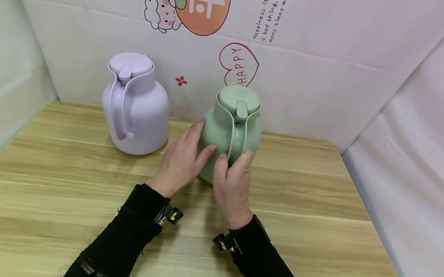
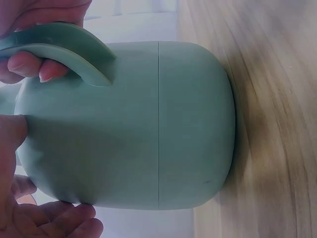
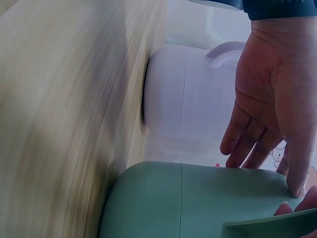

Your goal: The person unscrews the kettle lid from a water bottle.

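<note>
A pale green thermos jug (image 1: 218, 128) with a flat lid and thumb lever stands upright toward the back of the table, its handle (image 1: 239, 137) facing me. My right hand (image 1: 233, 187) grips that handle, and in the left wrist view its fingertips (image 2: 52, 70) show through the loop. My left hand (image 1: 180, 158) rests against the left side of the jug's body. Its fingers reach along the far side, fairly straight in the right wrist view, with the thumb on the near side. The jug's base is right at the tabletop in the left wrist view.
A lilac thermos jug (image 1: 147, 115) of the same shape stands to the left, its handle turned toward the front left. The wooden table (image 1: 309, 253) ends at a printed white cloth (image 1: 324, 92) behind. White cloth also hangs at both sides.
</note>
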A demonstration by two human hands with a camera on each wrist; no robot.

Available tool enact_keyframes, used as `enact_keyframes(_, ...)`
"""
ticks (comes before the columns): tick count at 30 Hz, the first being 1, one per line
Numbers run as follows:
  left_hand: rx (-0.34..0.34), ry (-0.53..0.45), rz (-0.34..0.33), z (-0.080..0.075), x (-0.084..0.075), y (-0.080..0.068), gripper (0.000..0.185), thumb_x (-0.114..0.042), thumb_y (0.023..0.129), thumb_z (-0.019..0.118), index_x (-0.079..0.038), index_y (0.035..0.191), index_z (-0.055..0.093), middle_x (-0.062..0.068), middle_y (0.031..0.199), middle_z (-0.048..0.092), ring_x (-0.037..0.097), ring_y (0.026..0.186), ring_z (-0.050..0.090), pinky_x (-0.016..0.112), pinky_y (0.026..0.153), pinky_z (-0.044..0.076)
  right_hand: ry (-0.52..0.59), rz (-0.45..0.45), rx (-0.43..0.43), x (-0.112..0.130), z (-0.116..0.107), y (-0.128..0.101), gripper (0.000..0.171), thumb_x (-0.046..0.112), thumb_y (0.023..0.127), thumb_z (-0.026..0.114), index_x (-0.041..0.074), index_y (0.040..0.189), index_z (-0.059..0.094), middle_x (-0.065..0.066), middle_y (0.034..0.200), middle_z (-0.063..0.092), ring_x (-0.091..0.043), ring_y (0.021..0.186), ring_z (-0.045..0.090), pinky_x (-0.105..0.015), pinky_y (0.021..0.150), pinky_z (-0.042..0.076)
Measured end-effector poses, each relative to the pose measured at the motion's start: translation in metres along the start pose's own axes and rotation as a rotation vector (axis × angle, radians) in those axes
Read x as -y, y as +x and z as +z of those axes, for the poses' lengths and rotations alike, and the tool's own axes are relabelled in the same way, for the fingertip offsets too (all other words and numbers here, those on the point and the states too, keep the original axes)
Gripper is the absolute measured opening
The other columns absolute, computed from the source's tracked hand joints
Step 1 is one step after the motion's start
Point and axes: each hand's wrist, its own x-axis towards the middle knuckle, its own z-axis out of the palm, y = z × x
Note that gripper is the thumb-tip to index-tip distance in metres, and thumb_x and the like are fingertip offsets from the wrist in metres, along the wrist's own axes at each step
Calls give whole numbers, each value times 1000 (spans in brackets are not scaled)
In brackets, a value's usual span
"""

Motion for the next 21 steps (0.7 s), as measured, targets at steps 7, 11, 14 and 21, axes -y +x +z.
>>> enact_keyframes(7,-4,-11,2,1,1,-2,76,-47,109,51,-3,164,23,21,163,40,36,147,45,53,116,42,-2,7,-6,3,1,-1,32,10,101,45,-4,129,36,-23,122,52,-30,104,57,-44,88,52)
enact_keyframes(11,-7,-20,5,0,1,-2,76,-48,109,51,-3,164,24,21,163,41,36,146,46,53,116,42,-10,21,-10,3,1,-1,35,11,101,45,-4,132,36,-23,122,54,-30,104,59,-45,87,53)
enact_keyframes(14,-9,-23,4,-1,1,-2,76,-48,108,51,-3,164,24,21,162,42,36,146,47,53,116,42,-4,19,-10,3,1,-1,36,10,101,45,-4,133,36,-23,125,53,-30,106,59,-46,89,53)
enact_keyframes(21,-14,-23,12,-1,1,-2,77,-48,108,51,-3,164,25,22,162,42,36,146,46,53,116,42,7,2,-14,3,2,-1,38,9,101,45,-4,135,36,-23,126,53,-30,107,58,-46,90,52)
